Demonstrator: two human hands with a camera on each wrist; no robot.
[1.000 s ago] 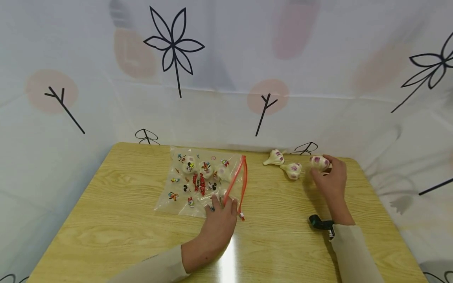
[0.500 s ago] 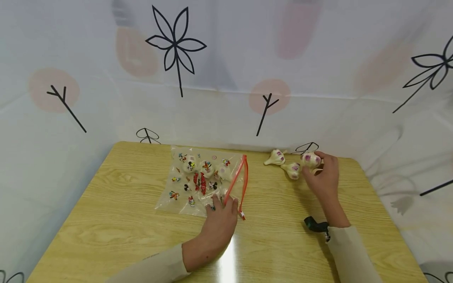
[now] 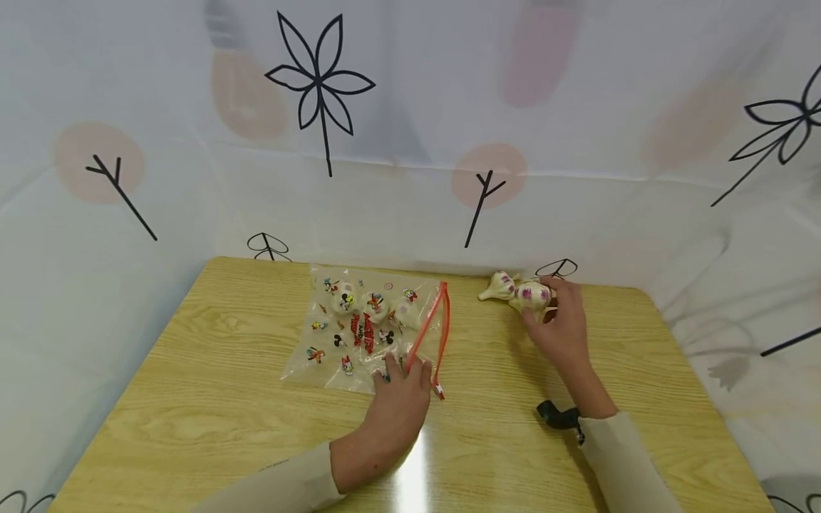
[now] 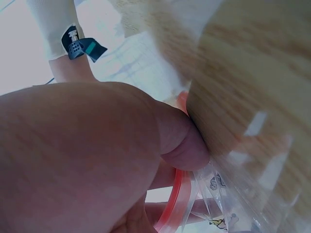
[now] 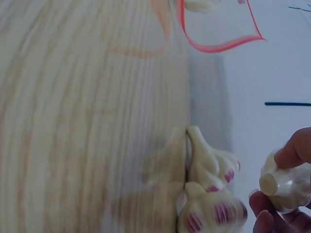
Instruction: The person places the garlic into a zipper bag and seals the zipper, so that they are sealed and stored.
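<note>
While the head view is looking down, bumping: the right hand [image 3: 566, 326] is holding a shiny, round, cream garlic bulb with purple patches [image 3: 532, 293] very near two loose cream garlic bulbs [image 3: 502, 285], so it might be knocking one and starting it rolling.
Bulb and fingers, head view: the held bulb is sitting out at the fingertips, well to the right of a floppy, see-through plastic bag with cartoon pictures [image 3: 365, 338].
Bag mouth, left wrist view: the left hand [image 4: 87, 150] is pinching the bag's bendy red edge strip [image 4: 176, 201] between thumb and fingers; if they are slipping, the soft mouth may be flopping down.
Smooth bulb, right wrist view: only thumb and fingertips are pinching it, so a weak squeeze might be letting it drop.
Bulb and thumb, right wrist view: its stubby stem is pointing out between them, and the loose bulbs are lying beside it, apart.
</note>
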